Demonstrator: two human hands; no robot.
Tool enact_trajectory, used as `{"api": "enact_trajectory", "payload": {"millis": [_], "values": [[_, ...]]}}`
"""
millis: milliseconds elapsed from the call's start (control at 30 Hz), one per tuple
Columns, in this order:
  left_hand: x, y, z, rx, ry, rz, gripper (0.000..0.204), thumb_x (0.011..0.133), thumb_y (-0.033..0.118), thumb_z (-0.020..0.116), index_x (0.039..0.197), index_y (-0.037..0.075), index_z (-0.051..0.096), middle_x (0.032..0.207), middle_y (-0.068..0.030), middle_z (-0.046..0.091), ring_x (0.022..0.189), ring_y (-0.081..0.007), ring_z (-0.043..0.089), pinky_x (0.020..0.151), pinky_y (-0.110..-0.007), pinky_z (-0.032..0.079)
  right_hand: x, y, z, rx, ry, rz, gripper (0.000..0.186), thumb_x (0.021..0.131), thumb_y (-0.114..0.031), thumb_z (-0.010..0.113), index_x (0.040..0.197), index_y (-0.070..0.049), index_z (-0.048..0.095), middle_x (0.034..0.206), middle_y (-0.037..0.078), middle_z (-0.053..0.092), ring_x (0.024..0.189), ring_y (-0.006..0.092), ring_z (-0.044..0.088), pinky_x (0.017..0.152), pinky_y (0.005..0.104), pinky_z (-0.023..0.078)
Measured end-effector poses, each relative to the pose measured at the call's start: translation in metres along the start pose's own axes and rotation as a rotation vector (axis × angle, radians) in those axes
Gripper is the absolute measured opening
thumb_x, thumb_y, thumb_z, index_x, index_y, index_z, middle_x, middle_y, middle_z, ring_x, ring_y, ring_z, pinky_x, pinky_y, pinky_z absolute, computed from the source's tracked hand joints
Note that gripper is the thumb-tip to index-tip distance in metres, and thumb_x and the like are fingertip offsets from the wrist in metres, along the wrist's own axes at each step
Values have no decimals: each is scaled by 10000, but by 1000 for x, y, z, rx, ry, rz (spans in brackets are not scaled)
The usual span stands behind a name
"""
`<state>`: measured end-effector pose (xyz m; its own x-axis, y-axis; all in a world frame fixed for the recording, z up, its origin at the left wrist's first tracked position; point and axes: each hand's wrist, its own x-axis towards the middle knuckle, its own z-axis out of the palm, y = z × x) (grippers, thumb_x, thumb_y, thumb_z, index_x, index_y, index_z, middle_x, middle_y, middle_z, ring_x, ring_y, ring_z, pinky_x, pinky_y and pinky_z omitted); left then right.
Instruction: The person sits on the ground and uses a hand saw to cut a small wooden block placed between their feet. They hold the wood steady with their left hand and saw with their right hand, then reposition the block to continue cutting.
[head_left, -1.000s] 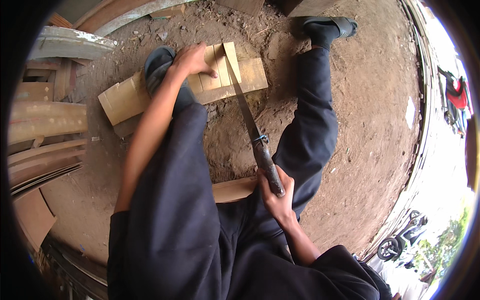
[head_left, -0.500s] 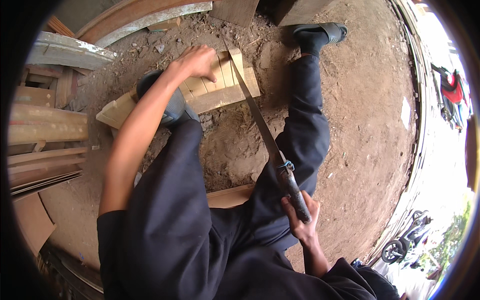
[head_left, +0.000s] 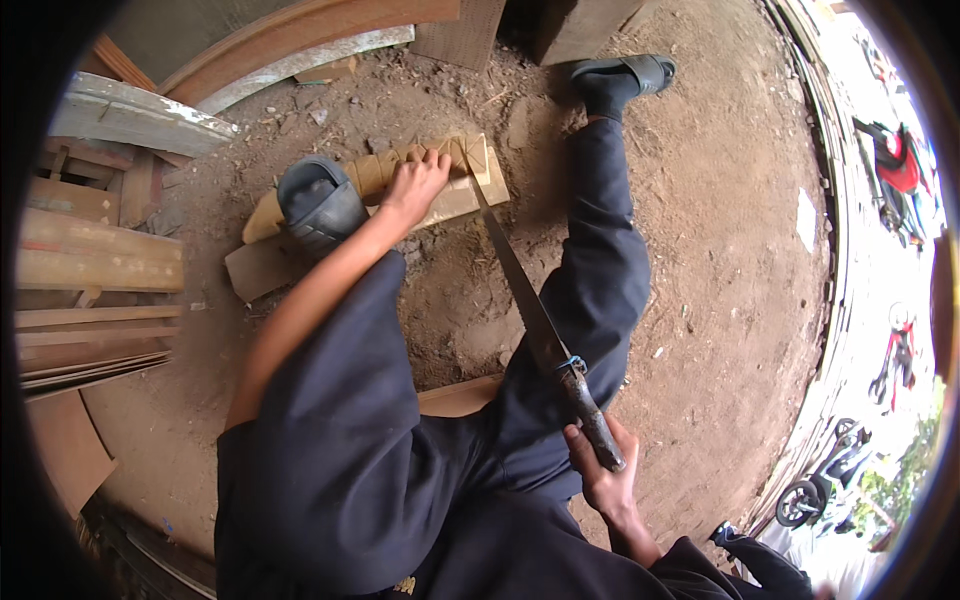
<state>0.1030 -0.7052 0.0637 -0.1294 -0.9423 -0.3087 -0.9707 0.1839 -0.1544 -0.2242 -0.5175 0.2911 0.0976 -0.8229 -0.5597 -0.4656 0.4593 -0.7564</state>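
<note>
My right hand (head_left: 608, 472) is wrapped around the dark, worn handle of a handsaw (head_left: 522, 285), with blue binding where the handle meets the blade. The blade slants up and left, its far end at the right end of a pale wooden piece (head_left: 372, 172) that carries several cross lines or cuts. Fingers of my left hand (head_left: 420, 184) are bent over this piece, close beside the blade. Under it lies a wooden board (head_left: 458, 200) on the ground. My left foot, in a dark sandal (head_left: 325, 208), presses on the wood at its left part.
Stacked planks and boards (head_left: 100, 262) stand along the left. Curved wooden parts (head_left: 300, 45) lie at the top left, and a wooden block (head_left: 580, 30) stands at the top. My right leg (head_left: 605, 220) stretches out over bare dirt. Motorcycles (head_left: 815, 490) are beyond the right edge.
The wooden piece has been turned, and a narrower face is now up. My left hand has shifted right and down with its fingers curled. The saw stays in my right hand.
</note>
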Motion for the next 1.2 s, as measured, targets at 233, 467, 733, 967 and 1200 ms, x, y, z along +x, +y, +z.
{"api": "enact_trajectory", "payload": {"millis": [233, 467, 733, 967, 1200], "values": [[5, -24, -17, -378, -208, 213, 828, 546, 447, 859, 1161, 45, 477, 1280, -210, 442, 1279, -351, 395, 1071, -582, 295, -23, 49, 0, 41, 48, 72, 238, 884, -175, 656, 760, 5, 561, 572, -4, 503, 522, 70, 456, 485, 260, 360], [13, -42, 12, -345, -120, 83, 1236, 422, 515, 887, 1394, 87, 254, 1450, -259, 246, 1359, -418, 245, 1125, -574, 190, -3, 48, 6, 126, 178, 105, 185, 885, -133, 630, 792, 5, 549, 592, -5, 509, 529, 62, 460, 485, 237, 366], [10, -30, 7, -194, -277, -33, 1381, 442, 532, 860, 1485, 33, 105, 1424, -303, 287, 1329, -430, 289, 1111, -547, 222, 126, 40, 57, 63, 123, -296, 183, 864, -123, 659, 784, 8, 560, 561, 35, 449, 534, 58, 392, 487, 265, 362], [7, -32, 10, -236, -220, -57, 1378, 438, 551, 865, 1498, 79, 121, 1435, -256, 295, 1343, -404, 271, 1111, -573, 202, 214, 18, 110, 173, -32, -147, 277, 899, -235, 626, 848, 36, 598, 606, 14, 478, 591, 74, 414, 536, 278, 380], [7, -40, 7, -244, -265, -107, 1405, 421, 526, 876, 1497, 71, 95, 1420, -258, 315, 1333, -407, 288, 1112, -562, 212, 181, 18, 105, 80, -50, -165, 257, 895, -207, 634, 824, 36, 583, 586, 6, 478, 571, 54, 405, 498, 264, 361]]}}
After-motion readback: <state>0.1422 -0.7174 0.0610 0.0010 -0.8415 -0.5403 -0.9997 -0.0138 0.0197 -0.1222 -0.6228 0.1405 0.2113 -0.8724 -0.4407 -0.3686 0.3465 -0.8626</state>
